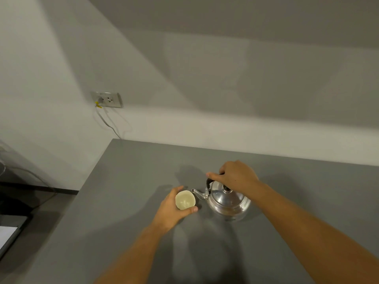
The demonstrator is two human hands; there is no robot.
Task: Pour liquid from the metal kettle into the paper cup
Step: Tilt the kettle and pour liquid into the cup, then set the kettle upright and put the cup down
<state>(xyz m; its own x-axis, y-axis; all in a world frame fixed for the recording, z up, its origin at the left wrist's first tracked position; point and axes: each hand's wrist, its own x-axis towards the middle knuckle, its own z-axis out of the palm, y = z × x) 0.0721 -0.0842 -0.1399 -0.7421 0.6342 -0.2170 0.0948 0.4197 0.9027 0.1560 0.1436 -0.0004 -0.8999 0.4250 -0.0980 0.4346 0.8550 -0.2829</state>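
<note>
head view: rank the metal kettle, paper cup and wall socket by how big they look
1. Shiny round metal kettle, clearly largest.
2. and 3. Small pale paper cup and grey rectangular wall socket look alike; the socket is farther, so unranked.

Under the right hand (235, 177) the metal kettle (227, 201) is polished metal, mirror-glossy, with bright highlights on its domed lid and curved spout (198, 193); the handle (209, 182) that the fingers close around is a black matt material, and the lid knob (226, 188) just below that grip is dark too. Inside the curl of the left hand (172, 210) the paper cup (185, 200) is cream paper, dull, its inside pale and smooth. Beneath both grips the table (123, 212) is a smooth grey surface with a soft matt sheen, while the wall (184, 78) beyond is flat, matt, off-white paint
</note>
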